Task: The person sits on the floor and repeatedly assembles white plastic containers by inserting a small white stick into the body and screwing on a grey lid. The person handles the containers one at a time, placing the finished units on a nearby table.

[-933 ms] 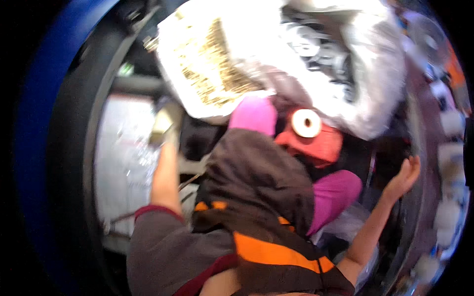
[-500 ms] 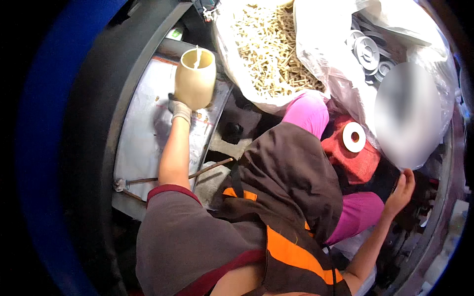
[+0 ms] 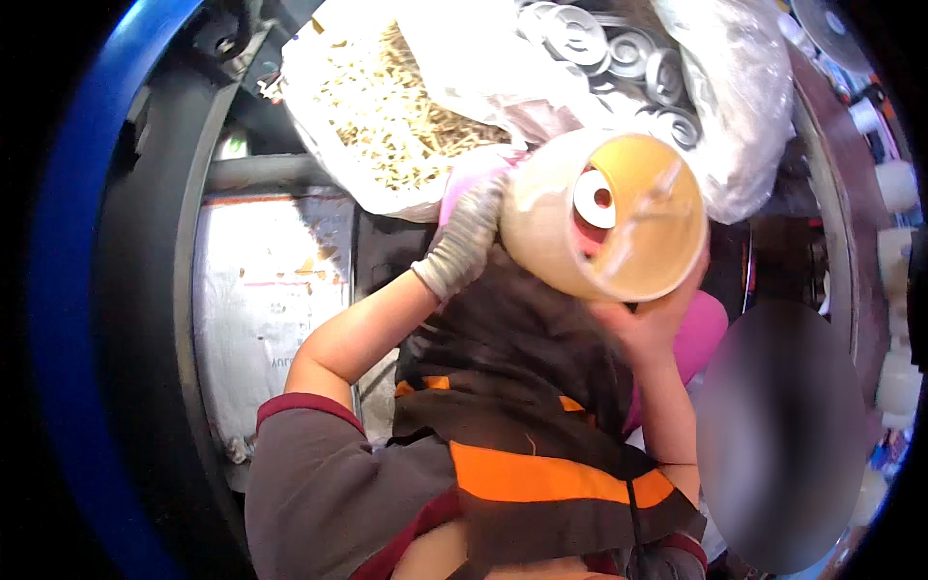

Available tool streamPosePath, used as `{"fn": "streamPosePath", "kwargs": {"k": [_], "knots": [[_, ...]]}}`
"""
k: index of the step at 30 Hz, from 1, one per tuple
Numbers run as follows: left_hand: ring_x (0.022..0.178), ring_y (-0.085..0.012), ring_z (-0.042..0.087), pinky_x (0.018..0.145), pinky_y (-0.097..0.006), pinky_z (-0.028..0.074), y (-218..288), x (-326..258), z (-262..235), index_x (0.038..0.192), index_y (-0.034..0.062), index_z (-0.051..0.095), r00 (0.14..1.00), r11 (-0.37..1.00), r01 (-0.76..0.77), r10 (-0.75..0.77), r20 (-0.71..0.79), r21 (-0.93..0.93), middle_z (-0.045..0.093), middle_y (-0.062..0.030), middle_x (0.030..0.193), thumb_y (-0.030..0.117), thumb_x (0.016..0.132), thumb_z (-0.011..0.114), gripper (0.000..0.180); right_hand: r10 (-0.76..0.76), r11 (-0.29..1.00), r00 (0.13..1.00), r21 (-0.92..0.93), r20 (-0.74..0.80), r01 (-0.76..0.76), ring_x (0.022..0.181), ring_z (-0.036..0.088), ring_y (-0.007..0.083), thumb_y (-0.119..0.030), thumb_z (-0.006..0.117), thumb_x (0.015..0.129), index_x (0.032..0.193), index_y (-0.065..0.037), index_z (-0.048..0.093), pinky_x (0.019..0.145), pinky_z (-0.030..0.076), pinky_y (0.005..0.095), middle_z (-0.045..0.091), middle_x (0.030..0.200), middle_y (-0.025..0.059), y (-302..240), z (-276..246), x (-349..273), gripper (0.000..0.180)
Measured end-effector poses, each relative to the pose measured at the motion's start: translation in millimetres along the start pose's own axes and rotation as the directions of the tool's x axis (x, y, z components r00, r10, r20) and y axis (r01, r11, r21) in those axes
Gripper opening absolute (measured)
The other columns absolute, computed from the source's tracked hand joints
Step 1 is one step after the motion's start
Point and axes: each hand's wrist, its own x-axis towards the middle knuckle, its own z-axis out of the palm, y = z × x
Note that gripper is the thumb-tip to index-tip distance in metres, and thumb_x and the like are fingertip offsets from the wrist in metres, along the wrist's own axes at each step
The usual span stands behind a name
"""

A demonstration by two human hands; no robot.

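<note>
A hollow, yellowish translucent plastic cylinder (image 3: 556, 217) with rounded sides is held over my lap, its wide opening tilted up. A blurred whitish strip crosses the opening. My left hand (image 3: 469, 237), in a grey-white glove, grips its left side. My bare right hand (image 3: 652, 319) holds it from below and the right, its fingers partly hidden behind the wall. Through the opening show a white ring (image 3: 594, 199) with a dark centre hole and a bit of red cloth (image 3: 588, 235).
An open plastic bag of small tan pegs (image 3: 391, 116) stands ahead. Beside it, another bag holds grey round lids (image 3: 577, 37). On the left lies a pale, stained board (image 3: 266, 300) inside a dark metal frame (image 3: 198, 232). Several pale containers (image 3: 899, 387) line the right side.
My left hand has carried the cylinder from above the pale board to over my lap. The right hand has come in from the far right and taken hold of it. The view has shifted.
</note>
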Motion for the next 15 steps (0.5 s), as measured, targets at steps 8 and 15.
{"fn": "streamPosePath", "kwargs": {"k": [8,15], "knots": [[0.103,-0.0298,0.056,0.088,-0.036,0.045,64,-43,46,0.102,0.0051,0.06,0.526,0.503,-0.721,-0.05,0.849,0.476,0.052,-0.0187,0.116,0.018,0.074,0.071,0.033,0.505,0.826,0.691,-0.056,0.517,-0.561,0.13,0.033,0.027,-0.039,0.078,0.061,0.144,-0.005,0.016,0.105,0.027,0.0408,0.033,0.14,0.0156,0,-50,-35,0.109],[0.088,-0.0307,0.06,0.076,-0.04,0.049,31,-48,49,0.083,0.0065,0.065,0.67,0.525,-0.699,0.244,0.701,0.486,0.056,-0.0195,0.103,0.025,0.075,0.069,0.021,0.111,0.951,0.855,-0.303,0.506,0.057,0.121,0.046,0.0323,-0.026,0.074,0.066,0.116,-0.003,0.052,0.101,0.034,0.0414,0.051,0.124,0.0158,11,-49,-21,0.059]]}}
